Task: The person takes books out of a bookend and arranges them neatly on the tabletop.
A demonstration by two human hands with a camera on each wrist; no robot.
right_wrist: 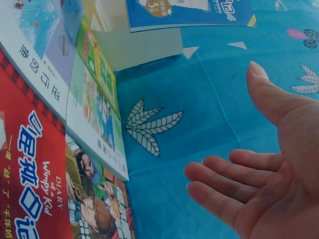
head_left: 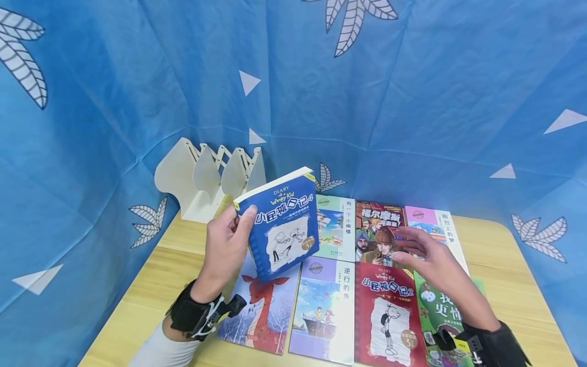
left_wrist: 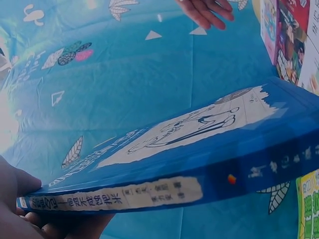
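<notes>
My left hand (head_left: 229, 247) grips a blue Diary of a Wimpy Kid book (head_left: 293, 219) by its upper left edge, thumb on the front cover and fingers behind. The book is raised and tilted above the other books; in the left wrist view its blue spine (left_wrist: 164, 196) faces the camera. My right hand (head_left: 428, 255) hovers over the detective-cover book (head_left: 378, 232), holding nothing. The right wrist view shows that hand (right_wrist: 259, 184) with thumb spread from loosely extended fingers.
A white expandable bookend rack (head_left: 202, 199) stands at the back left. Several books lie in two rows, among them a red Wimpy Kid book (head_left: 390, 321), a purple-and-white book (head_left: 323, 311), a deer-cover book (head_left: 263, 311) and a green book (head_left: 447, 321). A blue patterned cloth (head_left: 321, 102) hangs around the wooden table (head_left: 518, 270).
</notes>
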